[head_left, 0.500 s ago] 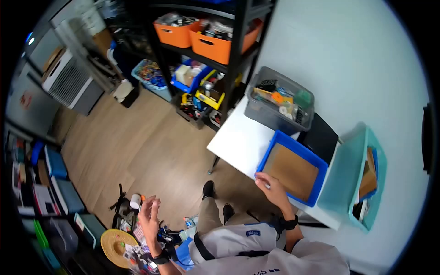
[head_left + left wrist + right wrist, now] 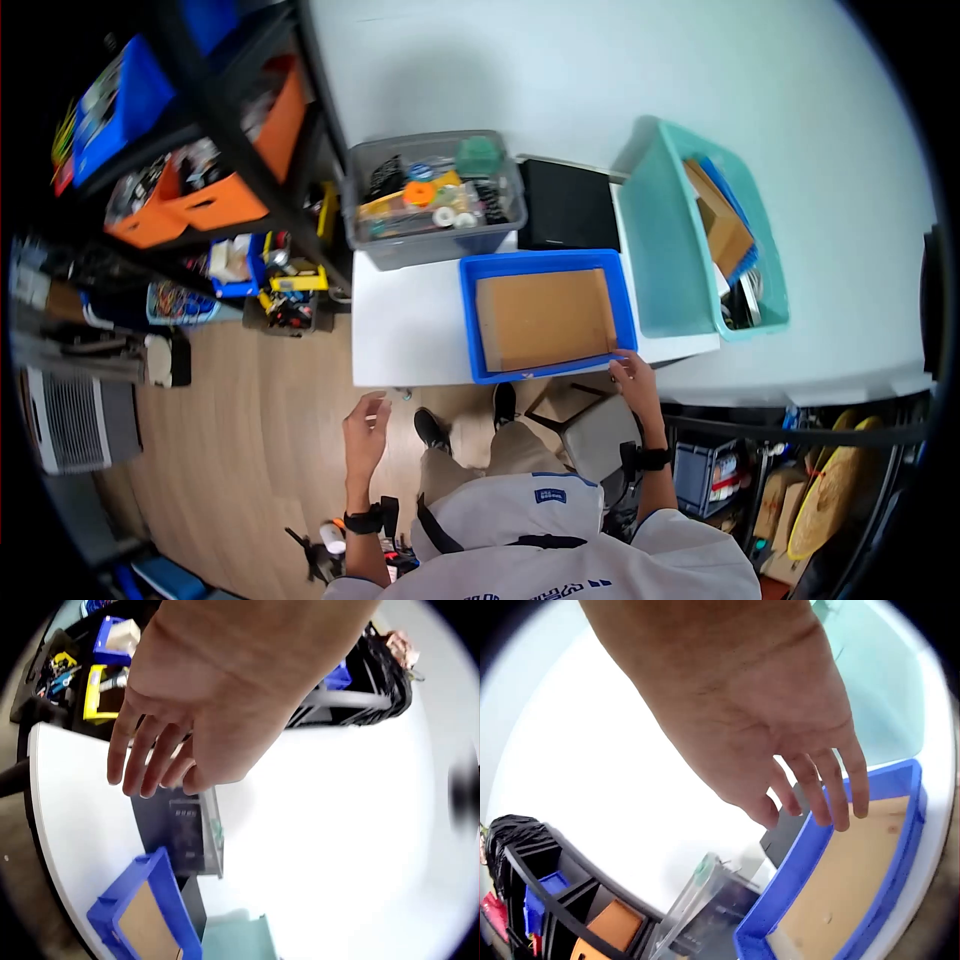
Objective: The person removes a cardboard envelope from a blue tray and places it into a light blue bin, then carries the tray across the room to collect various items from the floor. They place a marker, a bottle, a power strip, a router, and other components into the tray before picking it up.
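A shallow blue tray (image 2: 468,330) with a brown cardboard sheet (image 2: 545,318) inside lies at the front of the white table (image 2: 400,330). My right hand (image 2: 637,388) is at the tray's near right corner, fingers loosely bent; whether it touches the rim I cannot tell. In the right wrist view that hand (image 2: 780,727) has its fingers spread over the tray (image 2: 780,900). My left hand (image 2: 366,440) hangs in the air in front of the table's left edge, holding nothing. The left wrist view shows this hand (image 2: 187,712) with relaxed fingers.
Behind the tray stand a grey bin (image 2: 435,245) of small parts and a flat black case (image 2: 568,205). A teal bin (image 2: 670,250) is on the right. Shelving with orange bins (image 2: 230,200) rises at the left. Below the table is a chair (image 2: 600,435).
The head view has turned, so the table now appears squarely in front. My right hand is by the tray's near right corner instead of its left one; the left hand is nearer the table.
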The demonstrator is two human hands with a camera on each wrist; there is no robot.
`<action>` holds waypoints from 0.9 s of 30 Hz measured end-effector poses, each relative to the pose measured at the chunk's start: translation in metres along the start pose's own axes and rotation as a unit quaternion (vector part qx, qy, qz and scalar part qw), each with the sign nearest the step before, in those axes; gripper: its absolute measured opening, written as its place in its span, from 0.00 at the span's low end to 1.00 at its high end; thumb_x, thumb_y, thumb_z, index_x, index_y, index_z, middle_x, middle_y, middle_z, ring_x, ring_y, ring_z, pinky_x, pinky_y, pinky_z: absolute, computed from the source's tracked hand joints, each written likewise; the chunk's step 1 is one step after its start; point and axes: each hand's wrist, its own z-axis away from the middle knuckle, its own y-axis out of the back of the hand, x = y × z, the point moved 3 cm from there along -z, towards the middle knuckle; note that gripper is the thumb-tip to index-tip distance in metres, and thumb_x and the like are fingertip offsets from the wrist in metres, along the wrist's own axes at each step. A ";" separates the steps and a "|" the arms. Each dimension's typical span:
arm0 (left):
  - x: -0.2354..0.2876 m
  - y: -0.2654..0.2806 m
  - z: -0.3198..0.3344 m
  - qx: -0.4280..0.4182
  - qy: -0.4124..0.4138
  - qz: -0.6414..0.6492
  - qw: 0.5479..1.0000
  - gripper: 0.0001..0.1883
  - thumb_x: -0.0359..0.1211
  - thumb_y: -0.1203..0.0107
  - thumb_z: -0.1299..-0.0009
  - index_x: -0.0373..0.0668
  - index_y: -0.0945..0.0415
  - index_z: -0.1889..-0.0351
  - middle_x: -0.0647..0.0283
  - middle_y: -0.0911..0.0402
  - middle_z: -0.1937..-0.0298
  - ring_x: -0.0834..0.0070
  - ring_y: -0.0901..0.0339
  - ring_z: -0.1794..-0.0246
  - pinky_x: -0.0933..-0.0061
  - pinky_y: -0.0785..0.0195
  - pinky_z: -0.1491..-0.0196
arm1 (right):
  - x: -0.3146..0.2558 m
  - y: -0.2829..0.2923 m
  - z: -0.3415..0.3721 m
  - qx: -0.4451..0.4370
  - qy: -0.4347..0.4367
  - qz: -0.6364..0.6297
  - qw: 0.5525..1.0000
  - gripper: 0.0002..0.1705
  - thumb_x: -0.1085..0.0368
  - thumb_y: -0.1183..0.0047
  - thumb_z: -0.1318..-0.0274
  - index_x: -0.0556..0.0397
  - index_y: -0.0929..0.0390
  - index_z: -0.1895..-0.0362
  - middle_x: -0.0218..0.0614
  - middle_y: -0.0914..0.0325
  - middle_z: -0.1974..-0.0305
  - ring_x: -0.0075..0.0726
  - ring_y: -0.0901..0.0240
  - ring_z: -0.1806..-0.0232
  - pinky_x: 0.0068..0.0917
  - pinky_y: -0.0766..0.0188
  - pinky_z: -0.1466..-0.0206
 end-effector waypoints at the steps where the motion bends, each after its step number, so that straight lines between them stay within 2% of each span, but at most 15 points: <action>1: -0.001 -0.022 -0.014 -0.027 -0.013 -0.023 0.999 0.14 0.34 0.43 0.22 0.35 0.20 0.44 0.53 0.12 0.58 0.68 0.13 0.58 0.69 0.18 0.56 | 0.011 0.014 -0.001 0.017 -0.008 0.024 1.000 0.18 0.61 0.40 0.32 0.58 0.21 0.44 0.46 0.13 0.59 0.40 0.13 0.57 0.33 0.21 0.51; 4: -0.006 -0.089 -0.049 -0.064 -0.057 -0.057 0.995 0.15 0.34 0.42 0.23 0.34 0.21 0.45 0.49 0.12 0.59 0.66 0.12 0.60 0.67 0.19 0.60 | 0.058 0.044 -0.017 0.050 -0.031 0.070 0.996 0.20 0.59 0.39 0.34 0.58 0.21 0.44 0.47 0.12 0.59 0.45 0.13 0.56 0.36 0.20 0.51; 8: -0.025 -0.165 -0.076 -0.084 -0.007 -0.133 0.988 0.22 0.42 0.37 0.26 0.32 0.23 0.45 0.45 0.13 0.58 0.53 0.13 0.62 0.58 0.21 0.58 | 0.135 0.043 -0.054 0.062 -0.070 0.091 0.991 0.21 0.58 0.39 0.34 0.58 0.21 0.43 0.50 0.12 0.59 0.46 0.13 0.55 0.37 0.20 0.51; 9: -0.040 -0.184 -0.080 -0.069 -0.025 -0.179 0.981 0.24 0.43 0.35 0.27 0.32 0.23 0.45 0.46 0.12 0.60 0.56 0.12 0.64 0.60 0.20 0.60 | 0.172 0.039 -0.067 0.060 -0.080 0.053 0.994 0.26 0.56 0.37 0.36 0.61 0.22 0.42 0.53 0.13 0.57 0.51 0.13 0.53 0.40 0.20 0.49; 10: -0.058 -0.201 -0.084 -0.055 -0.043 -0.225 0.972 0.25 0.44 0.34 0.28 0.31 0.23 0.45 0.47 0.12 0.62 0.60 0.12 0.67 0.62 0.20 0.62 | 0.188 0.036 -0.077 0.060 -0.086 0.044 0.994 0.26 0.56 0.37 0.36 0.61 0.22 0.42 0.53 0.13 0.57 0.51 0.13 0.53 0.40 0.20 0.49; 11: -0.070 -0.213 -0.086 -0.040 -0.065 -0.258 0.963 0.28 0.47 0.33 0.29 0.29 0.23 0.47 0.46 0.12 0.63 0.59 0.12 0.68 0.60 0.20 0.63 | 0.200 0.033 -0.084 0.062 -0.083 0.081 0.991 0.28 0.55 0.37 0.37 0.62 0.23 0.41 0.54 0.13 0.56 0.53 0.13 0.53 0.41 0.20 0.48; 12: -0.065 -0.222 -0.090 -0.070 0.043 -0.191 0.978 0.29 0.48 0.32 0.30 0.28 0.23 0.50 0.44 0.12 0.64 0.56 0.12 0.66 0.57 0.20 0.63 | 0.207 0.030 -0.091 0.064 -0.080 0.118 0.988 0.30 0.54 0.36 0.38 0.63 0.24 0.40 0.56 0.13 0.55 0.55 0.14 0.53 0.42 0.20 0.48; 13: -0.055 -0.227 -0.088 -0.066 0.048 -0.206 0.975 0.29 0.49 0.33 0.30 0.29 0.23 0.52 0.42 0.13 0.63 0.49 0.13 0.63 0.53 0.21 0.59 | 0.215 0.029 -0.098 0.041 -0.077 0.141 0.986 0.33 0.53 0.36 0.38 0.64 0.25 0.37 0.59 0.15 0.52 0.59 0.15 0.51 0.45 0.20 0.47; 14: -0.045 -0.233 -0.085 -0.061 0.053 -0.219 0.972 0.28 0.51 0.34 0.30 0.30 0.23 0.54 0.40 0.13 0.61 0.41 0.15 0.59 0.48 0.22 0.54 | 0.222 0.029 -0.102 0.040 -0.080 0.135 0.987 0.33 0.53 0.36 0.38 0.64 0.25 0.37 0.59 0.15 0.52 0.59 0.15 0.51 0.45 0.20 0.47; 16: -0.022 -0.243 -0.085 -0.053 0.041 -0.253 0.965 0.27 0.49 0.35 0.29 0.30 0.24 0.54 0.39 0.14 0.62 0.40 0.15 0.59 0.46 0.22 0.55 | 0.222 0.024 -0.116 -0.013 -0.071 0.102 0.992 0.31 0.54 0.36 0.39 0.64 0.24 0.40 0.61 0.15 0.54 0.65 0.16 0.52 0.49 0.20 0.47; 17: -0.012 -0.247 -0.082 -0.050 0.031 -0.284 0.957 0.26 0.48 0.37 0.28 0.30 0.25 0.55 0.37 0.15 0.63 0.38 0.16 0.59 0.44 0.23 0.56 | 0.222 0.020 -0.121 -0.040 -0.052 0.126 0.990 0.29 0.55 0.36 0.40 0.65 0.25 0.44 0.64 0.17 0.57 0.70 0.19 0.53 0.54 0.22 0.49; 21: -0.040 -0.254 -0.087 -0.038 0.016 -0.353 0.935 0.23 0.44 0.42 0.24 0.30 0.30 0.49 0.35 0.16 0.64 0.35 0.17 0.60 0.40 0.24 0.57 | 0.214 0.009 -0.129 -0.064 -0.071 0.125 0.987 0.25 0.60 0.39 0.37 0.65 0.29 0.43 0.65 0.18 0.55 0.74 0.22 0.50 0.58 0.24 0.46; 23: -0.037 -0.258 -0.083 -0.036 0.046 -0.347 0.936 0.22 0.41 0.46 0.22 0.31 0.35 0.43 0.35 0.17 0.65 0.34 0.17 0.61 0.38 0.24 0.59 | 0.214 0.003 -0.127 -0.028 -0.062 0.140 0.988 0.25 0.63 0.40 0.36 0.65 0.32 0.43 0.67 0.18 0.59 0.76 0.22 0.52 0.61 0.25 0.50; 27: -0.057 -0.243 -0.089 -0.011 0.052 -0.376 0.925 0.22 0.40 0.46 0.22 0.33 0.37 0.42 0.34 0.16 0.65 0.34 0.17 0.62 0.38 0.24 0.60 | 0.208 -0.005 -0.122 -0.061 -0.058 0.138 0.987 0.24 0.65 0.41 0.36 0.65 0.34 0.43 0.68 0.19 0.58 0.77 0.22 0.52 0.61 0.25 0.49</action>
